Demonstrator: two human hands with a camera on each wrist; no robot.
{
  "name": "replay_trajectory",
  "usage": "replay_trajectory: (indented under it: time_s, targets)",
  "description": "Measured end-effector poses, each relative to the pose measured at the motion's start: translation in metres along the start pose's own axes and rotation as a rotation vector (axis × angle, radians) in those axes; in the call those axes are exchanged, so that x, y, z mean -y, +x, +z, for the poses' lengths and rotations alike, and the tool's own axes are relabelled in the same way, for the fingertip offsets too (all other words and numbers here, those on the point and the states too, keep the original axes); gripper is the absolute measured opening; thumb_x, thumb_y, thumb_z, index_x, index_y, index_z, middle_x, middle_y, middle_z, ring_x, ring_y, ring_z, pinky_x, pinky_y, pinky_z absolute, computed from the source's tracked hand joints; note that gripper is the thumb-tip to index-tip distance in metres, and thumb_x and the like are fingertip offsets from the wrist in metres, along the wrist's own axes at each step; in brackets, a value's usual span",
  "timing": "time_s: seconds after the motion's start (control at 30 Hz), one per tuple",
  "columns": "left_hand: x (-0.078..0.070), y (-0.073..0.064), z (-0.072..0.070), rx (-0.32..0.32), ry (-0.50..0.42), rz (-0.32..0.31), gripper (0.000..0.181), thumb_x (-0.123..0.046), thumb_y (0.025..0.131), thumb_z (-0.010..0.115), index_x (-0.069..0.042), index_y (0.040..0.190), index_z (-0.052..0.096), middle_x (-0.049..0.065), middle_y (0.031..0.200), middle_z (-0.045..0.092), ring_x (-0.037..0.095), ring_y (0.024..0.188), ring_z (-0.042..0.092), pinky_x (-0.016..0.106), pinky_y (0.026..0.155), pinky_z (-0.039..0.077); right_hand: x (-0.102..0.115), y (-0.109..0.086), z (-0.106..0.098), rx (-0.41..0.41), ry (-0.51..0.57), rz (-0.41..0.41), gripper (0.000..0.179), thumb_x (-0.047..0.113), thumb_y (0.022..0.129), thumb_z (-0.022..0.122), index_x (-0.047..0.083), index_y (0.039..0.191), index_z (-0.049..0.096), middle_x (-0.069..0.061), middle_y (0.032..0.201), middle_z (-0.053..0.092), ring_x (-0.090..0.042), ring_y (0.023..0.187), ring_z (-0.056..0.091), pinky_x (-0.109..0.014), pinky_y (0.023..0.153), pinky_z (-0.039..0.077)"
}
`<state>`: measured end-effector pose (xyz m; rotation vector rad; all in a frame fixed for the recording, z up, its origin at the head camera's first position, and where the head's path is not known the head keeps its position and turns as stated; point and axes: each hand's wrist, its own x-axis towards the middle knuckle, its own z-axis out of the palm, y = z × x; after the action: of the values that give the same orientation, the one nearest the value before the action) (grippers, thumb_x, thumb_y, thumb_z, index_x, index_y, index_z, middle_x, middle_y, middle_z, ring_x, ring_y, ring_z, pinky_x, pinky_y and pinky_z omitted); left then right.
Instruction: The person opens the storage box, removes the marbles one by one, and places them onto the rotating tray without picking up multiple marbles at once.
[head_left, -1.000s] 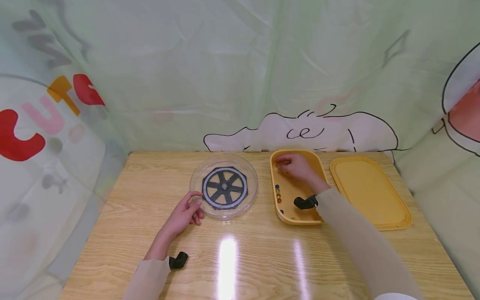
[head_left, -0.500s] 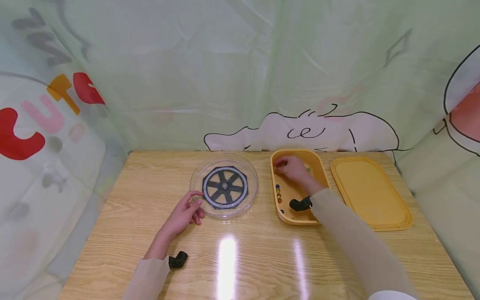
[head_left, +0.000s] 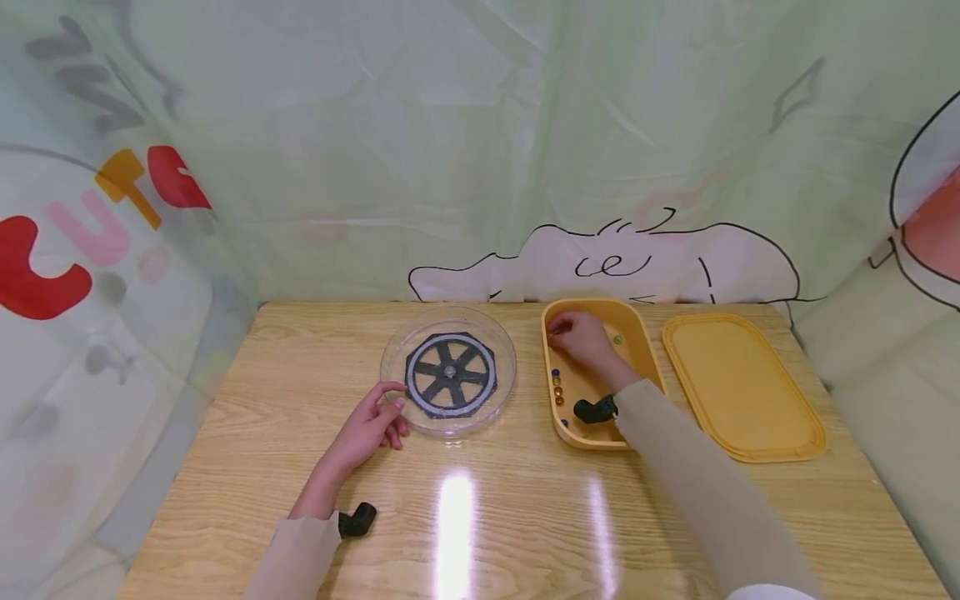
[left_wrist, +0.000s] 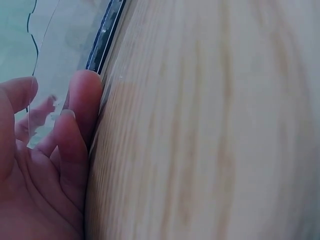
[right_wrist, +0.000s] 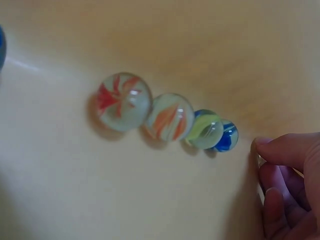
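Observation:
In the head view my left hand [head_left: 371, 429] rests at the near-left rim of a clear round dish [head_left: 504, 408], index finger over the edge, other fingers loosely bent on the table. The left wrist view shows its fingertips right against the transparent wall [left_wrist: 62, 37]. A dark octagonal spoked wheel [head_left: 422, 393] lies in the dish. My right hand [head_left: 587, 340] reaches into a yellow bin [head_left: 600, 307], pinching a small glassy marble [right_wrist: 261, 161], mostly hidden, by the left wall. Close by, a red-streaked marble [right_wrist: 124, 102], an orange-streaked marble [right_wrist: 170, 117], a yellow-green marble [right_wrist: 206, 130] and a blue marble [right_wrist: 229, 136] form a row.
Elsewhere in the bin are a green marble [head_left: 617, 339] and a blue marble [head_left: 565, 422] near the front corner. A flat yellow lid [head_left: 742, 383] lies right of the bin. Behind the wooden table [head_left: 525, 508] hangs a printed curtain [head_left: 360, 167].
My right hand has shifted slightly left to the bin's left wall, and its fingers have drawn together. The green marble has come into view behind it. My left hand and the dish stay put.

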<state>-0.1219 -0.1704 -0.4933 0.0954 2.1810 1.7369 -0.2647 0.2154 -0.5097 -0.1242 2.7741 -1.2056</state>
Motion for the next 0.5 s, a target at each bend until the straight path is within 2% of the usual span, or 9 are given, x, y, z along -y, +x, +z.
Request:
replay_trajectory:
  time_s: [0.03,0.27,0.5]
  targets:
    - [0.000,0.000,0.000,0.000,0.001,-0.002,0.033,-0.017,0.107,0.046,-0.006,0.139,0.044,0.018,0.082,0.064,0.028,0.063,0.063,0.028,0.058,0.048,0.000,0.000,0.000,0.001,-0.002,0.000,0.013,0.004,0.088,0.072,0.000,0.100,0.069,-0.014,0.098,0.068,-0.028,0.090,0.060,-0.040,0.085,0.049]
    - [0.029,0.013,-0.004,-0.015,-0.002,-0.007,0.036,-0.031,0.106,0.050,-0.017,0.139,0.046,0.015,0.083,0.065,0.025,0.062,0.063,0.027,0.058,0.047,0.003,-0.003,-0.002,0.009,-0.004,0.013,0.014,0.005,0.091,0.071,0.000,0.104,0.069,-0.015,0.101,0.068,-0.029,0.092,0.060,-0.041,0.087,0.050]
    - [0.028,0.013,-0.003,-0.017,-0.004,-0.005,0.036,-0.030,0.106,0.050,-0.016,0.139,0.045,0.015,0.082,0.064,0.025,0.062,0.062,0.028,0.058,0.048,0.004,-0.003,-0.002,0.027,0.016,0.036,0.015,0.002,0.089,0.070,0.000,0.105,0.068,-0.015,0.102,0.066,-0.029,0.091,0.058,-0.039,0.085,0.050]
